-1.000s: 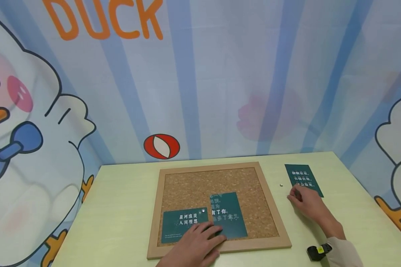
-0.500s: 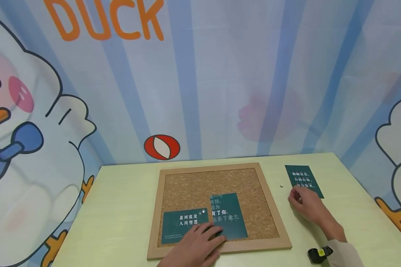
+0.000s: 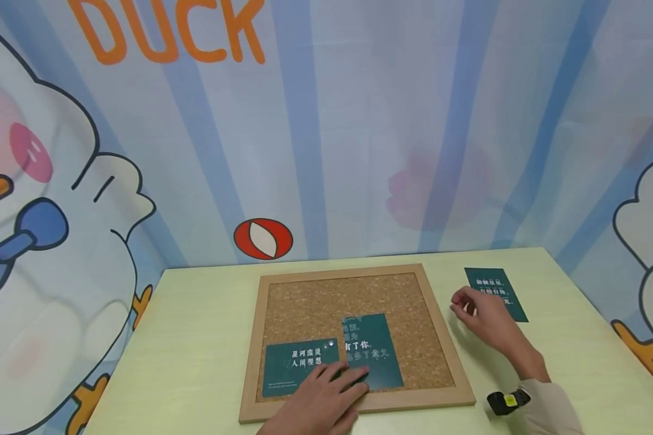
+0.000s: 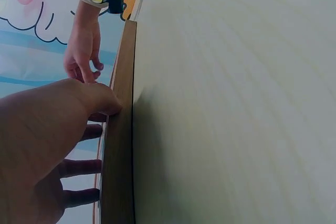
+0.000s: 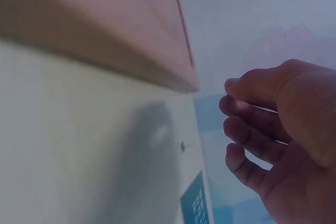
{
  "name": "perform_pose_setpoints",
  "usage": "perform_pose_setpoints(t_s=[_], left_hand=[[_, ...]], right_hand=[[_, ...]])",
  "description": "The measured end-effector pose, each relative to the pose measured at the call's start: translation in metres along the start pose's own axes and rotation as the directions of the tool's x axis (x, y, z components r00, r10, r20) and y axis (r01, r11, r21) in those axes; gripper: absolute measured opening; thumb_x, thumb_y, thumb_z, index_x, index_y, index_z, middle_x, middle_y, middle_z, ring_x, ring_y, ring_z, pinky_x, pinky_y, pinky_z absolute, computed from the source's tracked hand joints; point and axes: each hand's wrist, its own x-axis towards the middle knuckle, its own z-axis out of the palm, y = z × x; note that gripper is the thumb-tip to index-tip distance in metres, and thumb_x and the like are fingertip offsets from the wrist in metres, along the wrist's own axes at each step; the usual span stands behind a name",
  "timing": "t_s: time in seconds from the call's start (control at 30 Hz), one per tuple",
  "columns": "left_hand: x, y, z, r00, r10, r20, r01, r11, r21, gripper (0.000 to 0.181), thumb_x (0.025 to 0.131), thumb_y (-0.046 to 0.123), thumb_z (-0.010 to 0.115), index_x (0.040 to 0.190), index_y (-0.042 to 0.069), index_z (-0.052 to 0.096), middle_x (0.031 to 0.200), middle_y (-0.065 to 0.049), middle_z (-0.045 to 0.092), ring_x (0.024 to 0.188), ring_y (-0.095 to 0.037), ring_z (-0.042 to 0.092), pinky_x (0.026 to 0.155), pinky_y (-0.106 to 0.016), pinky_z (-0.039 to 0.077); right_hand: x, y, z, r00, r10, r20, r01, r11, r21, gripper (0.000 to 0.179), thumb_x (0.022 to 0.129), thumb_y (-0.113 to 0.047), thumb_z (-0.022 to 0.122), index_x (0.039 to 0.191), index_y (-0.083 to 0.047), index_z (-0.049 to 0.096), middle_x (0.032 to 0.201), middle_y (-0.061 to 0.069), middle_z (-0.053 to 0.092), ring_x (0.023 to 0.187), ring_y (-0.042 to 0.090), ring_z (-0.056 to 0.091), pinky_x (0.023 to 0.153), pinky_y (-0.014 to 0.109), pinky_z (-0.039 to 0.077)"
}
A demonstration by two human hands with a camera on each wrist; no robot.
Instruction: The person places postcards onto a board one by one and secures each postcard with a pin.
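- On the striped backdrop (image 3: 354, 121), "DUCK" is printed in orange at the far left.
- A wood-framed corkboard (image 3: 310, 305) is laid on the pale worktop (image 3: 190, 344).
- The wide green card (image 3: 285, 365), near left, is lettered 星河滚烫 人间理想; a shiny round-headed pin (image 3: 331, 343) is seen at its upper right.
- The left hand (image 3: 323, 396) is rested, fingers spread, on both cards' near edges.
- On the tall green card (image 3: 372, 350), 有了你 can be read.
- The right hand (image 3: 490, 317) is raised, thumb and forefinger tips nearly together; anything pinched cannot be made out.
- A loose pin (image 5: 182, 147) and a partly hidden third card (image 3: 484, 278) are seen at right.
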Motion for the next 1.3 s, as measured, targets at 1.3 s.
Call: perform_pose_setpoints(t_s=[1.3], left_hand=[[0.000,0.004,-0.002,0.999,-0.024,0.044,0.021,0.997,0.075,0.044,0.112,0.039,0.043,0.154,0.027,0.052,0.153,0.007,0.052,0.138,-0.023,0.051,0.099,-0.041,0.050]], right_hand=[[0.081,-0.067,0.050,0.823,-0.359,0.441,0.295,0.932,0.208,0.012,0.099,-0.003,0.069,0.091,-0.010,0.075,0.083,-0.006,0.068,0.073,0.007,0.054,0.068,0.029,0.049]])
